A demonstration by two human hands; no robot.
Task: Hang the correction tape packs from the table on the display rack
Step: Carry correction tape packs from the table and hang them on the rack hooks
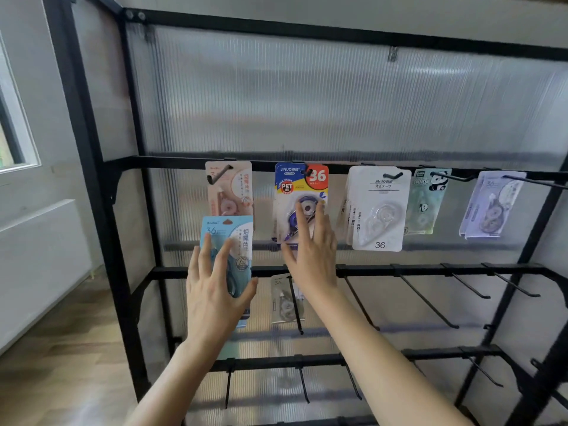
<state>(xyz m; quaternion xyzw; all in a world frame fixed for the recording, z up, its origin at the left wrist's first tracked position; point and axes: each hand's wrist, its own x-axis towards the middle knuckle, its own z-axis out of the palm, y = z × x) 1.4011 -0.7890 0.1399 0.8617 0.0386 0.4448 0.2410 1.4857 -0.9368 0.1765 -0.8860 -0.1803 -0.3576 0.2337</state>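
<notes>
**Item: blue pack** [229, 241]. Correction tape, carded, marked "36". It is held in the air in front of the display rack [101, 210], just below the pink pack [229, 189] hanging on the top rail's leftmost hook. Its lower half is covered by the left hand [215, 287], and only one bottom corner shows under the palm.

**Grip, left:** the fingers are spread across the card's face and the thumb is hooked round its right edge. What is behind the card cannot be seen.

**Grip, right:** the right hand [310, 259] is flat with its fingers straight and slightly apart. The fingertips touch the blister of the red-and-yellow pack [295, 186], which hangs on the next hook. It clasps nothing.

**Same rail, rightward:**
- a stack of white packs [379, 207], with the rear cards mostly hidden
- a panda pack [425, 201], blurred
- a lilac pack [491, 204], print unreadable

**Second rail:** one pale pack [284, 299], partly behind the right wrist and hard to read.

**Backing:** a ribbed translucent panel [307, 96].

**Surroundings:** a window [12, 118] cut off at the left edge, and a wooden floor [61, 348].
</notes>
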